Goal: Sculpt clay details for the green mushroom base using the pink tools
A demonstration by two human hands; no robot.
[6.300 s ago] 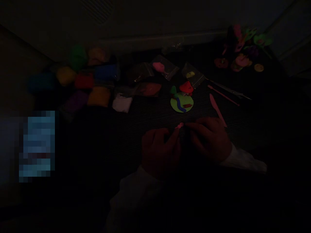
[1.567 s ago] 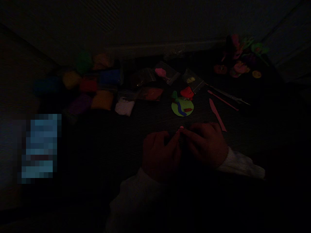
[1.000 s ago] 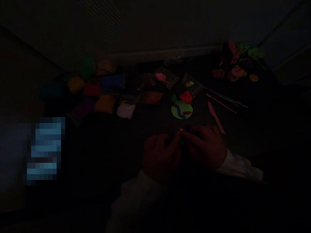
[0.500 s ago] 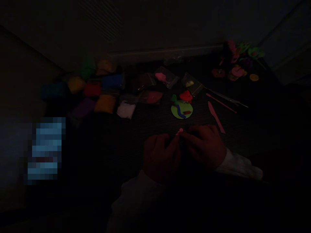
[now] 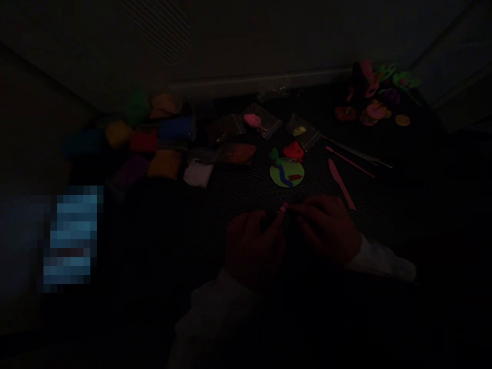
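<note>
The scene is very dark. A small piece of pink clay (image 5: 283,209) sits between the fingertips of my two hands. My left hand (image 5: 253,248) pinches it from the left, thumb and fingers closed. From the right, my right hand (image 5: 328,228) meets it with closed fingers, its index fingertip pressed to the clay. Just beyond the hands lies a green clay disc (image 5: 274,177) bearing a blue strip, a brown piece, a small green shape and a red mushroom-like cap (image 5: 294,150). A pink modelling knife (image 5: 341,185) rests right of the disc.
Several bags of coloured clay, such as an orange one (image 5: 164,164) and a white one (image 5: 198,174), lie at left. A thin pink tool (image 5: 349,161) and a metal tool (image 5: 357,152) lie at right. Finished-looking clay figures (image 5: 374,113) stand at the back right, near the wall.
My right fingertips have shifted slightly left and now cover more of the pink clay. The left hand stays almost in place.
</note>
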